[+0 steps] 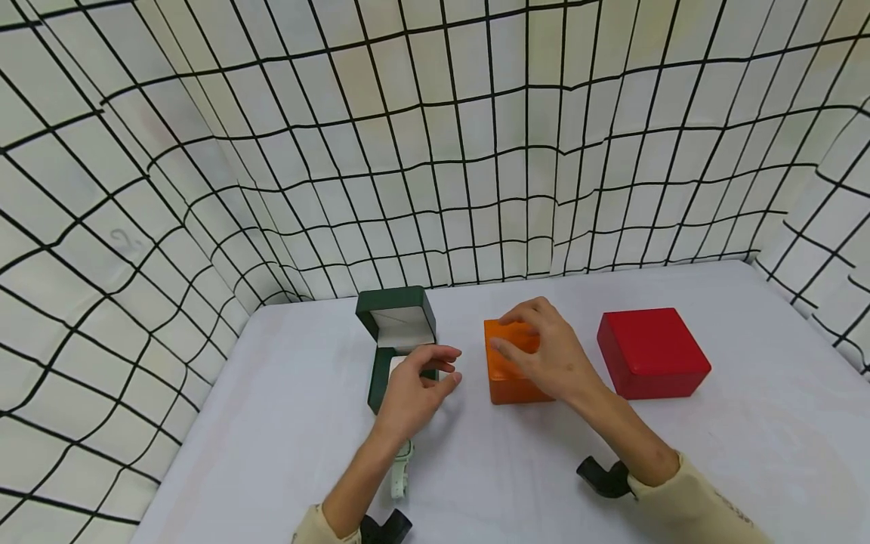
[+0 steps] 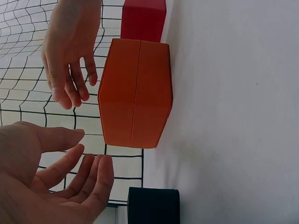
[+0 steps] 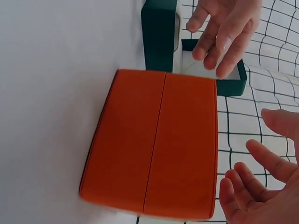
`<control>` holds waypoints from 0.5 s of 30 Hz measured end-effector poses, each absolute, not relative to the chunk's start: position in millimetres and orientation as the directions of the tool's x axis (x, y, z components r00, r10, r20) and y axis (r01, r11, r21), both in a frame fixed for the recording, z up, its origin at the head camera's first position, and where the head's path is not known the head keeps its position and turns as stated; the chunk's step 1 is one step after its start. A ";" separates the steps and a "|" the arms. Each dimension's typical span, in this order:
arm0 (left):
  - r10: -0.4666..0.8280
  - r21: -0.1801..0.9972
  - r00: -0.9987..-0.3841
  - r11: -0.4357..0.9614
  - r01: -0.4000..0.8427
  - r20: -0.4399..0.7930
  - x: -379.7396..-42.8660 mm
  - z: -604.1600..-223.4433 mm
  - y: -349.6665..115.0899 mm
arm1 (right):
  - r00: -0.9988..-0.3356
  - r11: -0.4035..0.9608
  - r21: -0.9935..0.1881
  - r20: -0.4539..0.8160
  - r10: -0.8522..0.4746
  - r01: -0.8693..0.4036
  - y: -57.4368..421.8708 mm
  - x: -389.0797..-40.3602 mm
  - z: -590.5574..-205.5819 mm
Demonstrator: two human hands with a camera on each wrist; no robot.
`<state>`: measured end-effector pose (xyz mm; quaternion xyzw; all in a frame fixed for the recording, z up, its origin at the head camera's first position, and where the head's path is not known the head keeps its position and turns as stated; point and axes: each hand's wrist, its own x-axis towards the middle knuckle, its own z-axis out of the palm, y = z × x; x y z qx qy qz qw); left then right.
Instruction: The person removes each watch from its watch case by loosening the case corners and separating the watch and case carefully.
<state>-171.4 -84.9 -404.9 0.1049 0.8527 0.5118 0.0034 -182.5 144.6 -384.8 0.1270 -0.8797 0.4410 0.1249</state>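
Observation:
A closed orange box stands in the middle of the white table; a thin seam runs across its side in both wrist views. Over its top hovers my right hand, thumb and fingers apart with nothing between them. My left hand is held in front of an open dark green box, its fingers loosely bent and holding nothing. That hand hides part of the green box, whose lid stands up and shows a pale lining. In the right wrist view, the orange box lies beside my right fingers.
A red box sits to the right of the orange one. Beside my left forearm lies a pale green wristwatch. Black netting over a white wall encloses the back and sides of the table.

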 end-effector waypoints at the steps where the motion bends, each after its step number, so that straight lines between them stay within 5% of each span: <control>1: 0.187 0.875 -0.978 0.453 0.173 0.097 -171.2 -404.5 -83.4 | -0.939 0.585 -0.743 0.329 -0.105 -0.325 147.6 -182.7 -385.6; 15: 0.264 0.871 -0.963 0.457 0.179 0.059 -166.7 -406.2 -68.0 | -0.956 0.656 -0.711 0.289 -0.057 -0.254 171.8 -180.1 -391.7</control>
